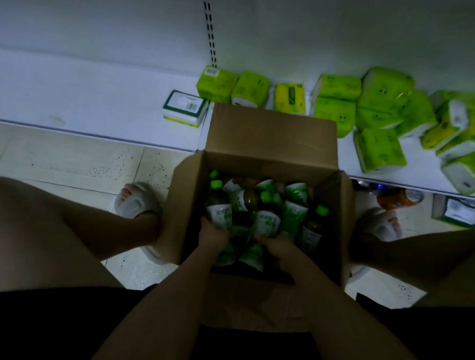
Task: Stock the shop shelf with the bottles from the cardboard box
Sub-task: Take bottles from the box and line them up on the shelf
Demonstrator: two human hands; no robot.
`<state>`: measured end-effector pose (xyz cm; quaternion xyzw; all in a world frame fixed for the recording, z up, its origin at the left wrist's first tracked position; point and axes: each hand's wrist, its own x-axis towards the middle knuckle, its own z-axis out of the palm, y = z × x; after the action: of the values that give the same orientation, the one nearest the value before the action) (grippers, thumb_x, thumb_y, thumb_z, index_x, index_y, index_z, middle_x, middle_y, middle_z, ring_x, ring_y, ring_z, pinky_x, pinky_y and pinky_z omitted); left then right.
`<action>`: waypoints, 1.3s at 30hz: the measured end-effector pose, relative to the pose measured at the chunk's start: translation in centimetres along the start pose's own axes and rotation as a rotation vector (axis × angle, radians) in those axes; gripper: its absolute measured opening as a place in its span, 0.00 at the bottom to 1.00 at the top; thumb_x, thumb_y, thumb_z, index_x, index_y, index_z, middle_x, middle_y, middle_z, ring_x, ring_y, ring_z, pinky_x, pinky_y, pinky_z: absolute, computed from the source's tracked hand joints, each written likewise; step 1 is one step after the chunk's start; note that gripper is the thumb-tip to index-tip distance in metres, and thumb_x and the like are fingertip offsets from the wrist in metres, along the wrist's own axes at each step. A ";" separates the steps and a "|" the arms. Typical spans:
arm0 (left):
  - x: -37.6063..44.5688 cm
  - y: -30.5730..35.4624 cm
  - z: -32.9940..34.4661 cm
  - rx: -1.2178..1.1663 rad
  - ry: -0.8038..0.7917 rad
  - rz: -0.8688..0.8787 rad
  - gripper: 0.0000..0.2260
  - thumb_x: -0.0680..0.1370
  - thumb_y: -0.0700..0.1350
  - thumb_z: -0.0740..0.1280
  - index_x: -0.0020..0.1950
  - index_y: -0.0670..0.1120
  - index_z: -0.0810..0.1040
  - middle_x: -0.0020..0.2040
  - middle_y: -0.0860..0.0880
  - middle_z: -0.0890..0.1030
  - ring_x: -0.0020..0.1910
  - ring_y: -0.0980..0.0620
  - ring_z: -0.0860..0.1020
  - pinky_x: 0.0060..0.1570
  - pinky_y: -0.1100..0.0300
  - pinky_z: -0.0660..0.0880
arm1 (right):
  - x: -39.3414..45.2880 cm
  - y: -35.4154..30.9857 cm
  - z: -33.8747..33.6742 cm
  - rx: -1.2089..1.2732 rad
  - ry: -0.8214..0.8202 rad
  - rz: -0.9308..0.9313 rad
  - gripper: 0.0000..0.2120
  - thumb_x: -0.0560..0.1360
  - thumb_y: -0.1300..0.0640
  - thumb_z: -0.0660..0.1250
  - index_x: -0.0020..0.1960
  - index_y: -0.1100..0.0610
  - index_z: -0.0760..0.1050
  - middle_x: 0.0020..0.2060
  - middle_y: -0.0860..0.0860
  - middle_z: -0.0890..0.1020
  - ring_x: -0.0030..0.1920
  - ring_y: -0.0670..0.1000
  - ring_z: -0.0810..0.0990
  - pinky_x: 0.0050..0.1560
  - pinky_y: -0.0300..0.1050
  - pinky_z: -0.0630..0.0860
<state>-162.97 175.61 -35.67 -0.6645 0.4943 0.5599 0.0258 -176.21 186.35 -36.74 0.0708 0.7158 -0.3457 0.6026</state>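
An open cardboard box (270, 132) stands on the floor between my feet, against the low white shelf (85, 99). Inside lie several bottles (294, 206) with green caps and green-and-white labels, jumbled in a heap. Both my hands are inside the box at its near side. My left hand (213, 234) is closed around the lower end of one labelled bottle (219, 214). My right hand (277, 247) grips another labelled bottle (267, 224) beside it. The fingers are partly hidden among the bottles.
Several green and yellow tissue packs (338, 102) lie on the shelf's right half, and a white-and-green pack (185, 108) sits left of the box. An orange bottle (397, 199) and another pack (456, 211) rest under the shelf at right. Tiled floor (70, 160) lies left.
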 end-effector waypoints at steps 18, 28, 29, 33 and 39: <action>-9.0 7.3 -3.5 -0.304 -0.198 0.475 0.31 0.68 0.43 0.77 0.68 0.51 0.69 0.58 0.48 0.81 0.53 0.49 0.81 0.45 0.57 0.79 | -11.4 -4.1 -4.1 0.284 -0.171 -0.454 0.24 0.71 0.47 0.72 0.65 0.51 0.75 0.54 0.52 0.85 0.54 0.53 0.85 0.51 0.55 0.82; -14.0 13.4 -7.7 -0.365 -0.348 0.793 0.21 0.69 0.46 0.75 0.60 0.58 0.77 0.54 0.51 0.84 0.52 0.51 0.83 0.45 0.57 0.81 | -16.6 -9.4 -5.3 0.315 -0.321 -0.754 0.39 0.65 0.39 0.76 0.72 0.38 0.64 0.67 0.45 0.77 0.66 0.49 0.76 0.64 0.59 0.74; -14.5 14.2 -8.1 -0.379 -0.360 0.819 0.20 0.70 0.44 0.75 0.60 0.56 0.78 0.54 0.49 0.84 0.53 0.49 0.83 0.45 0.57 0.81 | -17.4 -10.1 -5.2 0.299 -0.330 -0.815 0.34 0.67 0.39 0.75 0.70 0.37 0.66 0.66 0.45 0.77 0.66 0.48 0.77 0.63 0.57 0.76; -17.3 17.8 -10.0 -0.384 -0.416 0.896 0.21 0.69 0.45 0.75 0.61 0.52 0.77 0.56 0.46 0.83 0.55 0.45 0.82 0.51 0.51 0.79 | -21.2 -12.7 -5.5 0.294 -0.304 -0.983 0.21 0.70 0.44 0.71 0.63 0.39 0.75 0.63 0.48 0.80 0.63 0.47 0.79 0.54 0.45 0.80; -21.9 23.9 -13.4 -0.343 -0.473 1.037 0.23 0.69 0.40 0.72 0.64 0.46 0.74 0.59 0.42 0.82 0.58 0.42 0.80 0.58 0.47 0.76 | -26.9 -16.9 -6.8 0.221 -0.290 -1.177 0.14 0.74 0.49 0.66 0.59 0.43 0.78 0.60 0.49 0.83 0.61 0.50 0.81 0.59 0.49 0.78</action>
<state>-167.20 169.27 -1.41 -0.1884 0.6376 0.7042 -0.2493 -183.36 186.07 -5.07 -0.3220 0.5057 -0.6984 0.3909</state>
